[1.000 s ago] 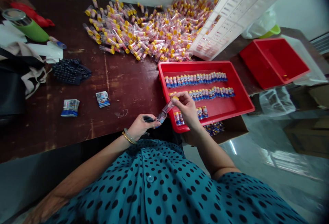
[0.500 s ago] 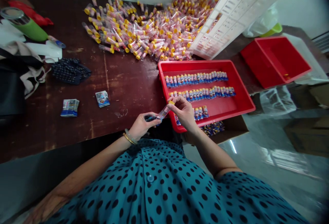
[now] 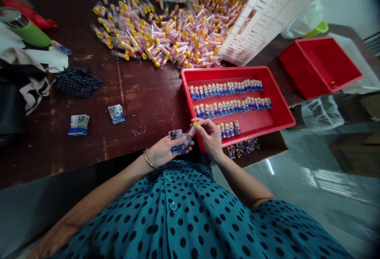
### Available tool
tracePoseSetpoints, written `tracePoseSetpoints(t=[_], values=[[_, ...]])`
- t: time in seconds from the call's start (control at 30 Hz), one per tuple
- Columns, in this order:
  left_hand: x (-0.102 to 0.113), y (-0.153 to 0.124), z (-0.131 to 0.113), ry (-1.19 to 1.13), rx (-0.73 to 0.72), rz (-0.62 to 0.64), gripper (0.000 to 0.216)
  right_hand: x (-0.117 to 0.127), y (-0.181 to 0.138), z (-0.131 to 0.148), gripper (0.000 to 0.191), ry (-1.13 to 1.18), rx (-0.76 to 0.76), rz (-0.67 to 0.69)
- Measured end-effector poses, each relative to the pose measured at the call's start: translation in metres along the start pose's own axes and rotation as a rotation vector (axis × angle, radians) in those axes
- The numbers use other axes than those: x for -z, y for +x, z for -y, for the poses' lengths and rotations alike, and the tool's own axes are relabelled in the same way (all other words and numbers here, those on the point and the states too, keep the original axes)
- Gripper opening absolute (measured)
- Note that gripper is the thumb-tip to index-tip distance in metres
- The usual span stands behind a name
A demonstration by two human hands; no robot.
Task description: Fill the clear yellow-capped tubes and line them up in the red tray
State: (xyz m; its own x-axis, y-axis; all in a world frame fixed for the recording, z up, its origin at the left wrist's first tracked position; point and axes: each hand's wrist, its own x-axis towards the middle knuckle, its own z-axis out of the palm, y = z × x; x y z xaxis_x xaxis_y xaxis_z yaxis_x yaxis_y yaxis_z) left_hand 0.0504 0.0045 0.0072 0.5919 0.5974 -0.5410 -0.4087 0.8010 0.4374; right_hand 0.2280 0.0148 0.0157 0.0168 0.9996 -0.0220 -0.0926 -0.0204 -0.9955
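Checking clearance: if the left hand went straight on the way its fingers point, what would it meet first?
The left hand, holding labels, meets the yellow-capped tube lying across its fingertips, with the right hand just behind holding the cap end. Past that probably the red tray; depth is unclear.

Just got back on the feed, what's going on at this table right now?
A person holds a clear yellow-capped tube in the right hand, its lower end against a small printed label in the left hand. Beside them, a red tray carries rows of labelled tubes, the nearest row short. A big pile of loose tubes lies at the back of the table.
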Motion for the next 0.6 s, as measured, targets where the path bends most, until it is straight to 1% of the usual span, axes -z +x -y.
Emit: tracePoseSetpoints(t=[0.17,0.3,0.43,0.5,0.6], values=[[-0.004,-0.002,-0.002,0.011,-0.082,0.009,0.026,0.012,0.008,0.010,0.017,-0.061,-0.022,0.135],[-0.006,-0.003,-0.009,0.071,-0.072,0.042,0.025,0.021,0.016,0.016,0.017,-0.087,-0.006,0.151],[-0.010,-0.002,-0.011,0.090,-0.117,0.022,0.027,0.018,0.014,0.017,0.016,-0.086,0.009,0.199],[-0.013,-0.001,-0.008,0.096,-0.170,-0.015,0.030,0.013,0.010,0.016,0.016,-0.075,0.002,0.234],[-0.018,0.002,0.000,0.104,-0.287,-0.135,0.032,0.007,0.003,0.011,0.020,-0.075,-0.015,0.264]])
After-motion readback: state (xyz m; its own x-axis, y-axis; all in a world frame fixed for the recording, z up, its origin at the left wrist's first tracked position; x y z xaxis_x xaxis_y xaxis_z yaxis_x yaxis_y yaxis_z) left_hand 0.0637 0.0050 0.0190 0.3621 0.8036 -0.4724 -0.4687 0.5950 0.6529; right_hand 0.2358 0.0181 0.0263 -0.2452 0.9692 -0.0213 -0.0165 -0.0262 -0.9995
